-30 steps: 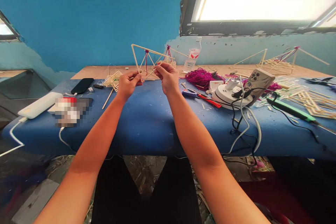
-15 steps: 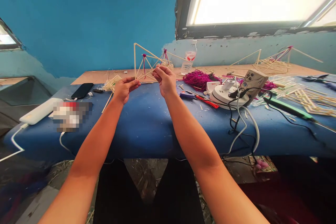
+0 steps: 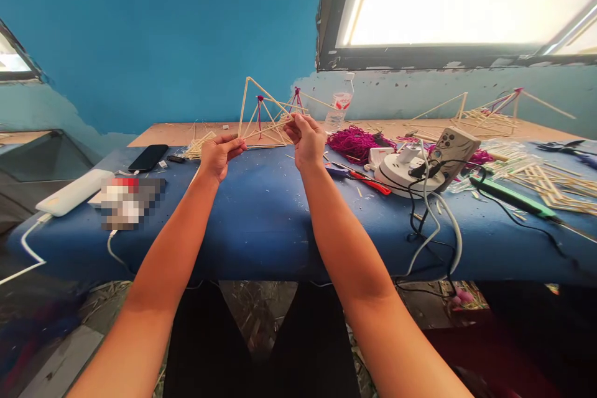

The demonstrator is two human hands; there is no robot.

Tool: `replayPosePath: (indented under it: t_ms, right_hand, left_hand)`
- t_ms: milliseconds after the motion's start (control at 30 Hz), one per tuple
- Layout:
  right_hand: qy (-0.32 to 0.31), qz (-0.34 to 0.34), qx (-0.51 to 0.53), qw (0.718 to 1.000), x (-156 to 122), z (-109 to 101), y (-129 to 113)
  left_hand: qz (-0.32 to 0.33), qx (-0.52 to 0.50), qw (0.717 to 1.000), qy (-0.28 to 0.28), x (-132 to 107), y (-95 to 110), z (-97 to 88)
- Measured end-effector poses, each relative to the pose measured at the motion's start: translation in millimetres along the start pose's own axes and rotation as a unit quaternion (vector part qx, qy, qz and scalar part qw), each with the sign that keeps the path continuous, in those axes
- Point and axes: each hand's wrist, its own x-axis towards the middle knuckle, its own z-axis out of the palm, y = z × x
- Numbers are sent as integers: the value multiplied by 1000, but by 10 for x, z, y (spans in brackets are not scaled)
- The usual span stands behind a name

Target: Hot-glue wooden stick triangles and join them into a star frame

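A triangle of thin wooden sticks (image 3: 269, 95) is held upright above the blue table edge, its peak pointing up. My left hand (image 3: 221, 153) pinches its lower left corner between thumb and fingers. At the lower right corner, my right hand (image 3: 305, 137) is closed on the stick ends; the fingertips partly hide that joint. Just behind the triangle stand stick frames tied at their tops with purple yarn (image 3: 260, 99). A small pile of sticks (image 3: 199, 145) lies beyond my left hand.
Right of my hands are purple yarn (image 3: 357, 144), orange-handled pliers (image 3: 373, 183), a round white power strip (image 3: 405, 173) with cables, a phone (image 3: 453, 152) and a green-handled tool (image 3: 513, 199). A bottle (image 3: 339, 111) stands behind. A black phone (image 3: 148, 158) and white power bank (image 3: 74, 191) lie left.
My right hand has moved slightly right and up, away from my left. The triangle's lower side looks wider and its left stick now leans. The view has shifted a little.
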Motion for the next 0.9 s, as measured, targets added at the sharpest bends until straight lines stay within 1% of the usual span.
replayPosePath:
  t_ms: [133,267,367,500,600,667,800,900]
  right_hand:
    - [13,32,-44,998,-36,26,-38]
    - [-9,67,-52,996,-63,35,-41]
    - [-24,90,-59,994,-77,29,-19]
    - [-40,109,-38,992,-91,33,3]
    - [-40,123,-20,991,-97,46,6]
    - [-37,128,-26,991,-98,54,7]
    - [-36,113,-51,992,-102,67,4]
    - [-48,100,-56,992,-112,77,-11]
  left_hand:
    - [44,-24,998,41,12,11,8]
    - [94,-18,992,81,38,9,-7]
    - [119,-22,987,101,58,2,-21]
    - [126,-22,984,121,72,-2,-22]
    - [125,-24,983,132,72,2,-11]
    - [123,-20,983,135,68,6,-6]
    - [120,-5,982,146,65,9,-12]
    - [122,-1,981,152,78,5,-37]
